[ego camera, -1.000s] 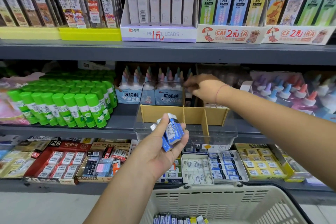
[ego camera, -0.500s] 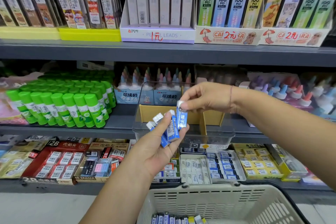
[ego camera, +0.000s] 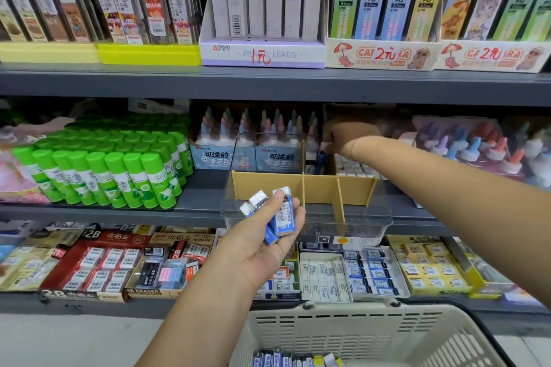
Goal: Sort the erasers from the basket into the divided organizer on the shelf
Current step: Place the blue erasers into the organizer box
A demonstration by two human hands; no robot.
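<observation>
Your right hand is deep over the divided organizer on the middle shelf. Its fingertips point down into the rear middle compartment, where a blue eraser stands on end right at them. The view there is too dim and blurred to say whether your fingers pinch that eraser or only touch it, so judge by feel rather than sight. Set it upright against the stacked blue erasers beside it, flush to the cardboard divider. Don't drop it from above, since it could topple across the row or hop the low partition into the white erasers in the compartment to the right. Lift your wrist high as you come out — the organizer's clear wall is hard to see and easy to knock.

Your left hand is palm up in front of the organizer, fingers curled around three blue-sleeved erasers, thumb pressed on the top one. Hold it level and close to the front wall so the next pick is a short reach. The top eraser looks easiest to take by its white end, and lifting it from there should leave the other two undisturbed.

More loose erasers lie in the cream basket below — mostly blue, a few yellow — so the sort looks far from finished.
</observation>
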